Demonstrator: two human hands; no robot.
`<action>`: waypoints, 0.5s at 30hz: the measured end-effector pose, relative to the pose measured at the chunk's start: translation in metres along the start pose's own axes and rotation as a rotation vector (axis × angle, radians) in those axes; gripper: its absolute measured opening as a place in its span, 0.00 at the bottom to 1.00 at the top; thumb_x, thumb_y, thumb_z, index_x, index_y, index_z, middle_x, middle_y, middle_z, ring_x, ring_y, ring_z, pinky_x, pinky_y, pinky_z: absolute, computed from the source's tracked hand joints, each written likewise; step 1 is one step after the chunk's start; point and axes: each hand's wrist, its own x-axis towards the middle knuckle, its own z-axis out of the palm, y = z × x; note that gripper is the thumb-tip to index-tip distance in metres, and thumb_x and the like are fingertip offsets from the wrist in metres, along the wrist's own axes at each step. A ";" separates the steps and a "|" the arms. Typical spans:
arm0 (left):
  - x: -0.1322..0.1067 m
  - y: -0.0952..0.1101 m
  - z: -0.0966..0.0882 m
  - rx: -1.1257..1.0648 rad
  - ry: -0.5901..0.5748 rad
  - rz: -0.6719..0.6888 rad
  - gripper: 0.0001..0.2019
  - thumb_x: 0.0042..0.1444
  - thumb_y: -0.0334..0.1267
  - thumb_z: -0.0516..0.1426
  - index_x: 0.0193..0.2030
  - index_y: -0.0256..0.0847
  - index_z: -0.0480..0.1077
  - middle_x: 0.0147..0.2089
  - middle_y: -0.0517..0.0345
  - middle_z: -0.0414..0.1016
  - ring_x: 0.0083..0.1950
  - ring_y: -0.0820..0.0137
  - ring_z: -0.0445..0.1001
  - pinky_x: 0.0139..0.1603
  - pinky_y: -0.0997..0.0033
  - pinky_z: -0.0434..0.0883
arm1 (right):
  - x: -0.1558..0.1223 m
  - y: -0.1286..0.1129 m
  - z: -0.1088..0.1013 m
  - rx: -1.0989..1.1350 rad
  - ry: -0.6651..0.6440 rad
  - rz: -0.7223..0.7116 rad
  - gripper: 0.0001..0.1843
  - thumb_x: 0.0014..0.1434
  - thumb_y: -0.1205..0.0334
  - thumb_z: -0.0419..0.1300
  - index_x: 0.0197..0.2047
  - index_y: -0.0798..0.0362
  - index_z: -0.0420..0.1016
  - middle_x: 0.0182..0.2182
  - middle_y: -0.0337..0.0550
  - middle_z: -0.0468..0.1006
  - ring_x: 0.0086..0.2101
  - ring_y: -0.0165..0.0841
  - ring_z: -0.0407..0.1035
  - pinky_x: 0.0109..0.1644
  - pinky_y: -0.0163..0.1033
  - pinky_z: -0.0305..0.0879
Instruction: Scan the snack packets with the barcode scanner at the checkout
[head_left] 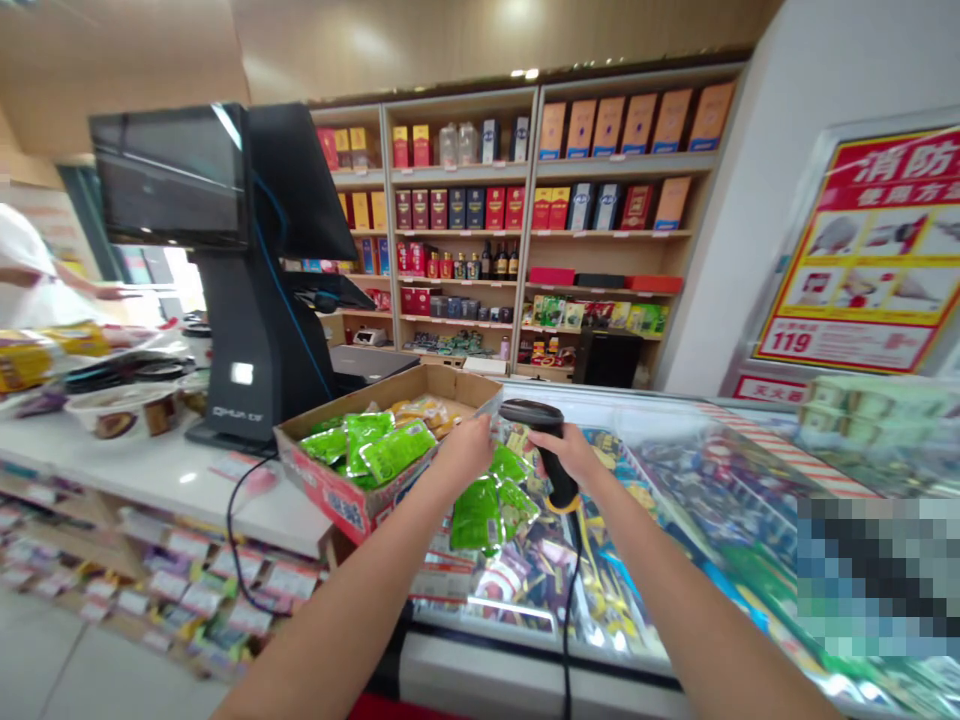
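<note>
My right hand (571, 457) is wrapped around the handle of a black handheld barcode scanner (556, 470), its head pointing left. A cable runs down from the scanner's base. My left hand (472, 448) is closed just left of the scanner, at the right side of an open cardboard box (480, 388); what its fingers hold, if anything, is hidden. Several shiny green packets (477, 515) show below and between my hands, over the glass top of a chest freezer (517, 608). More green packets (397, 450) lie in the box, with orange-yellow packets (424, 412) behind them.
A black checkout terminal (259, 330) stands left of the box on a white counter (225, 500). Bowls and packages crowd the counter's far left, near a person in white (26, 260). Shelves of boxed goods (461, 210) line the back wall. Stacked tubs (862, 415) are at right.
</note>
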 end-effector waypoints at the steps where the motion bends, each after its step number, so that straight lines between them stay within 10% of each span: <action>1: 0.006 0.002 0.012 0.025 -0.052 -0.033 0.14 0.55 0.34 0.56 0.49 0.38 0.69 0.45 0.45 0.78 0.49 0.60 0.75 0.50 0.66 0.69 | 0.000 0.007 -0.008 0.010 0.029 0.007 0.14 0.44 0.52 0.64 0.25 0.56 0.73 0.14 0.40 0.73 0.13 0.31 0.66 0.16 0.34 0.61; 9: 0.026 0.008 0.088 0.107 -0.252 -0.084 0.29 0.54 0.53 0.56 0.55 0.29 0.68 0.58 0.28 0.68 0.61 0.47 0.66 0.59 0.54 0.62 | -0.005 0.044 -0.036 0.128 0.183 0.074 0.13 0.44 0.54 0.65 0.25 0.56 0.72 0.19 0.43 0.76 0.13 0.30 0.66 0.16 0.36 0.64; 15: 0.023 0.004 0.097 -0.006 -0.238 0.013 0.22 0.56 0.48 0.54 0.55 0.42 0.69 0.56 0.43 0.72 0.56 0.57 0.71 0.57 0.58 0.64 | -0.008 0.043 -0.035 0.093 0.155 0.078 0.13 0.45 0.54 0.65 0.25 0.55 0.71 0.17 0.41 0.75 0.13 0.30 0.66 0.16 0.35 0.63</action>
